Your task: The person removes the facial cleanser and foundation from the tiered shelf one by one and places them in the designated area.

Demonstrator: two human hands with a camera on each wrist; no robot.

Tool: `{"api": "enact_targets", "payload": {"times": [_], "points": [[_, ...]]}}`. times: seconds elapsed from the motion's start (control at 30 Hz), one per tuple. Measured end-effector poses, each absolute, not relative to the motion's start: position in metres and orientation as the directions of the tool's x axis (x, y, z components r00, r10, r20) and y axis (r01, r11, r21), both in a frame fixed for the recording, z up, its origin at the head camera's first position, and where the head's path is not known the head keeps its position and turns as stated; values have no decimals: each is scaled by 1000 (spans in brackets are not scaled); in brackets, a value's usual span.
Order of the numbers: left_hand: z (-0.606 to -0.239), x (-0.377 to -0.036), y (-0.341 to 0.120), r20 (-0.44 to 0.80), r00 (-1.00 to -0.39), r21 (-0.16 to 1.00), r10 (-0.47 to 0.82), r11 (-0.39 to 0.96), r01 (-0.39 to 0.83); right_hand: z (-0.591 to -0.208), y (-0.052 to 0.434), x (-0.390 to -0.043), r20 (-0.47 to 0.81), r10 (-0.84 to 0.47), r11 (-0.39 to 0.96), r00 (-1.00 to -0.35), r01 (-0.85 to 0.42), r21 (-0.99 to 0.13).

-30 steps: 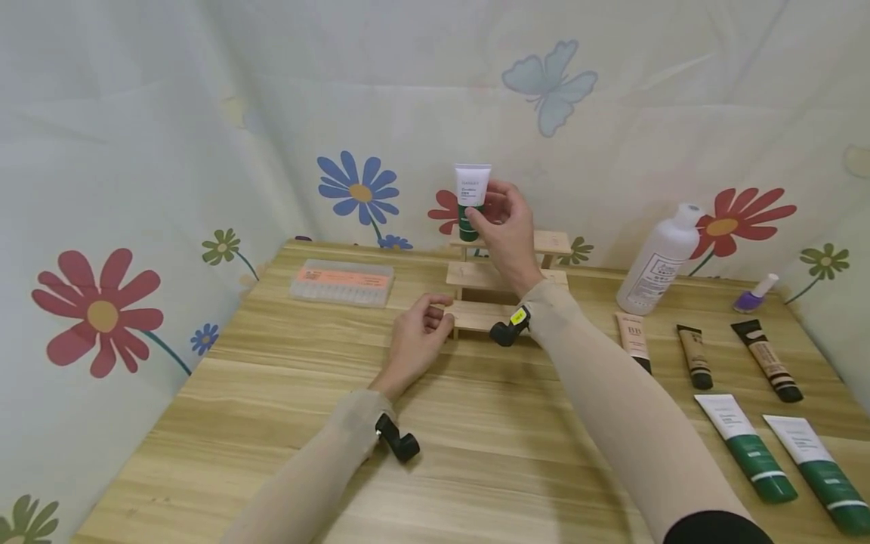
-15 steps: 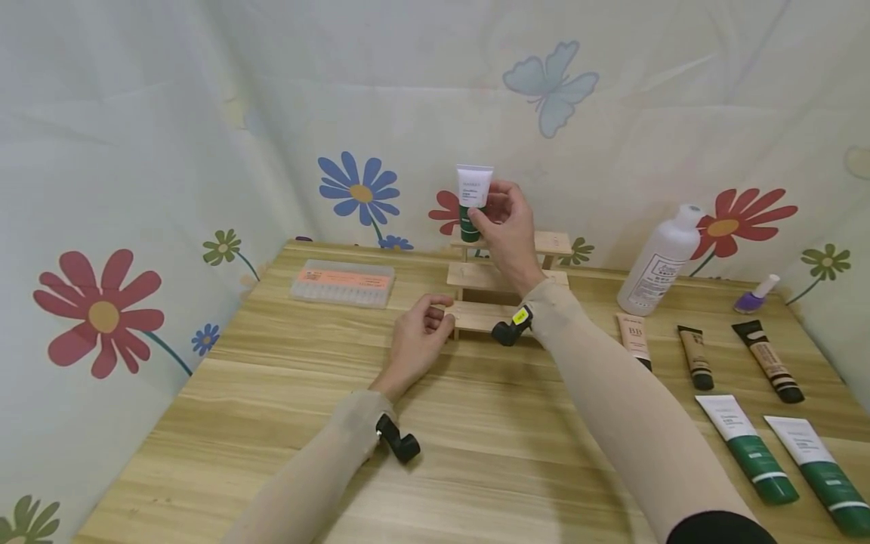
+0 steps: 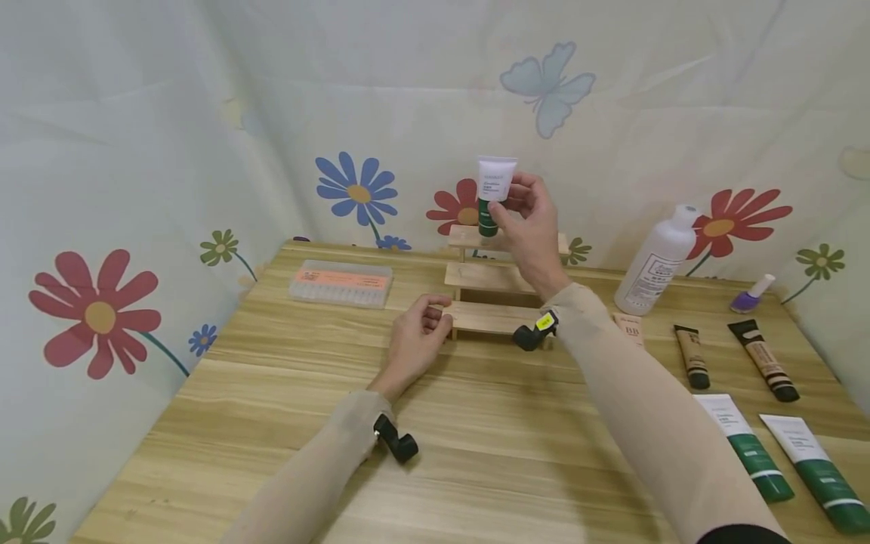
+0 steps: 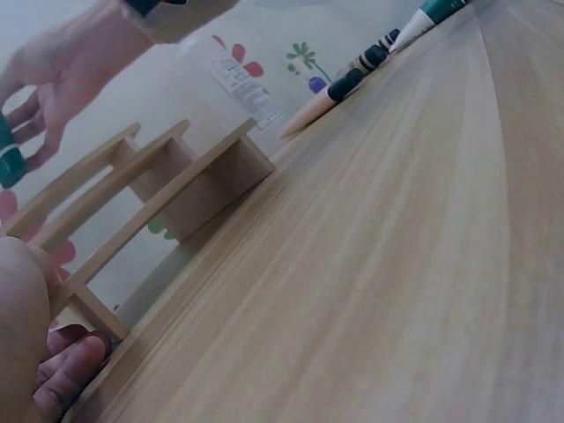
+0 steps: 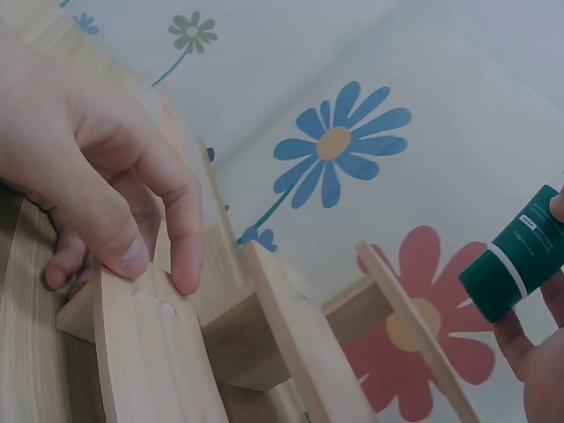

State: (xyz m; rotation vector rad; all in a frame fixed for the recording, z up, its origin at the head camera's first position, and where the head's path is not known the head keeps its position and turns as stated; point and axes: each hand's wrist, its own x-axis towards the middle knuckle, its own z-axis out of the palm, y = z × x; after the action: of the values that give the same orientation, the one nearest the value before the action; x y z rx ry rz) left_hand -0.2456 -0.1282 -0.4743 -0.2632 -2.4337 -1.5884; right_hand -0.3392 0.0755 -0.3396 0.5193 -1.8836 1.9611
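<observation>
My right hand (image 3: 508,200) pinches a white tube with a green cap (image 3: 492,193) and holds it upright, cap down, just above the top step of a small three-step wooden rack (image 3: 485,276). The right wrist view shows the green cap end (image 5: 520,256) hanging over the top step (image 5: 414,326). My left hand (image 3: 440,313) grips the left end of the lowest step, its fingers curled over the board (image 5: 150,352). In the left wrist view the rack (image 4: 167,185) runs to the right and my right hand (image 4: 62,62) hovers above it.
A clear box with an orange label (image 3: 341,283) lies left of the rack. At the right are a white bottle (image 3: 655,264), a purple nail polish (image 3: 751,296), three slim beige and brown tubes (image 3: 692,355) and two green-and-white tubes (image 3: 744,446). Flowered cloth walls the table.
My right hand has carried the tube to the right and a little upward over the top step. The left hand has stayed on the lowest step.
</observation>
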Motion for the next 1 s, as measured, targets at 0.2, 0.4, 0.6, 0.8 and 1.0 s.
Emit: {"api": "enact_targets", "payload": {"times": [0.2,0.4,0.6,0.8,1.0], "points": [[-475,-246,-128,275,-961,879,31,397,264,-334,94,-330,507,41,-57,-861,-508,-859],[-475,-246,-127,276,-960,881,37,391,268,-331,117,-317,507,88,-83,-857,-514,-854],[-476,-246,-127,292,-956,874,28,397,278,-328,143,-303,519,126,-119,-845,-532,-838],[-476,-247,-128,309,-951,870,15,399,289,-326,170,-282,517,127,-81,-846,-529,-845],[-474,-245,-128,299,-954,870,23,405,282,-334,200,-256,497,141,-102,-856,-512,-853]]}}
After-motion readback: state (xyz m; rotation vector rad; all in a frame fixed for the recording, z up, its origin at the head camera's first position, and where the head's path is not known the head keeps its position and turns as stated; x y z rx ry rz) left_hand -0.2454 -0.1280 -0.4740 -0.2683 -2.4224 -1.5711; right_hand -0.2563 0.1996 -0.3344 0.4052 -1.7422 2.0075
